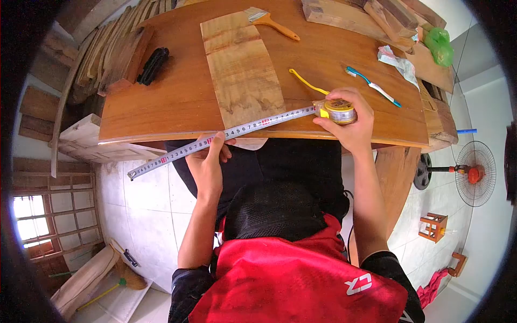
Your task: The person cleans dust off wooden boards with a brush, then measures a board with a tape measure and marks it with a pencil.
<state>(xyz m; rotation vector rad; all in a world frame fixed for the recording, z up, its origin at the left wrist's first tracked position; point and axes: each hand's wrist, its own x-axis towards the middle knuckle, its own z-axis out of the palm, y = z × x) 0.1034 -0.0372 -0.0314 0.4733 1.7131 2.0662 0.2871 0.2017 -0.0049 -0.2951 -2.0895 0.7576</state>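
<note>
A tape measure with a yellow and clear case is gripped in my right hand (350, 116) over the table's front edge. Its silver blade (245, 128) is pulled out to the left, and the hooked end hangs past the table edge over the floor. My left hand (210, 153) pinches the blade between thumb and fingers partway along. A flat wooden board (242, 67) lies on the table behind the blade, which passes across its near end. The yellow strap (308, 82) of the tape measure stretches up and left from the case.
On the wooden table (177, 97) lie a brush (274, 24), a black object (153, 65), a toothbrush (374, 86) and a crumpled wrapper (398, 64). Wood pieces and a green bag (439, 47) are at the back right. Planks (116, 48) stand left. A fan (475, 173) is at right.
</note>
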